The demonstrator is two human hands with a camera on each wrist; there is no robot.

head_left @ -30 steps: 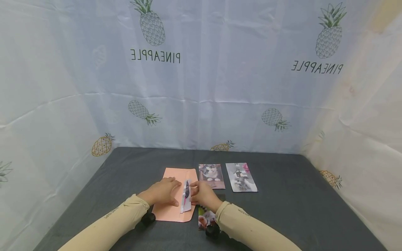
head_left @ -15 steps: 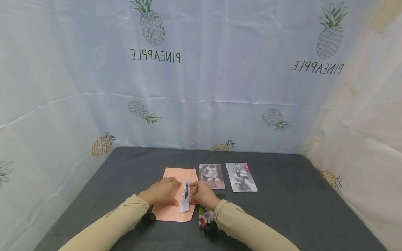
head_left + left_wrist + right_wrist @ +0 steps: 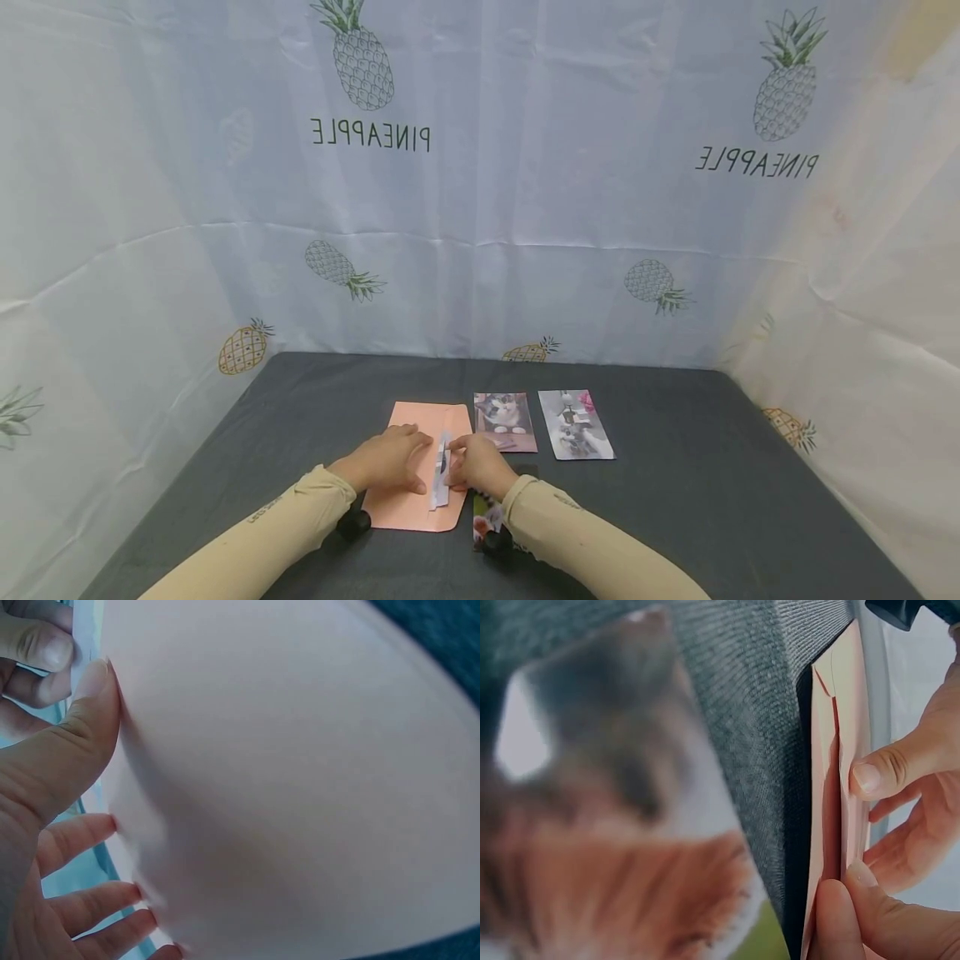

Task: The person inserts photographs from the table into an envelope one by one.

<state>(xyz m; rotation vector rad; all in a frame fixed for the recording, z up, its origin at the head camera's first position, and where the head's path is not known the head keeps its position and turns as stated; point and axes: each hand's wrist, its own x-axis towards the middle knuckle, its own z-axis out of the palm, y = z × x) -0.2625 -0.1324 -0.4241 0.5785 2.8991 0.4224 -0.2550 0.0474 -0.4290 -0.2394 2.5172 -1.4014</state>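
Note:
On the dark table in the head view lies a peach envelope (image 3: 412,512). A photo (image 3: 440,483) shows as a narrow strip at the envelope's slit, its remainder hidden inside. My left hand (image 3: 386,461) rests on the envelope, thumb and fingertips spread against its surface, as the left wrist view of the envelope (image 3: 300,750) shows too. With thumb and finger, my right hand (image 3: 480,468) pinches the photo's outer edge. In the right wrist view, the thumb (image 3: 900,922) is at the slit. Another photo (image 3: 483,518), partly covered by my right wrist, lies beside the envelope.
Behind my right hand lie a cat photo (image 3: 504,417) and a greyish photo (image 3: 576,427) with a pink patch. A white curtain (image 3: 480,183) printed with pineapples hangs around the table (image 3: 675,500). Black wrist cameras sit under both forearms.
My right hand has moved slightly left with the photo, and the strip outside the envelope has become narrower. My left hand has stayed in place.

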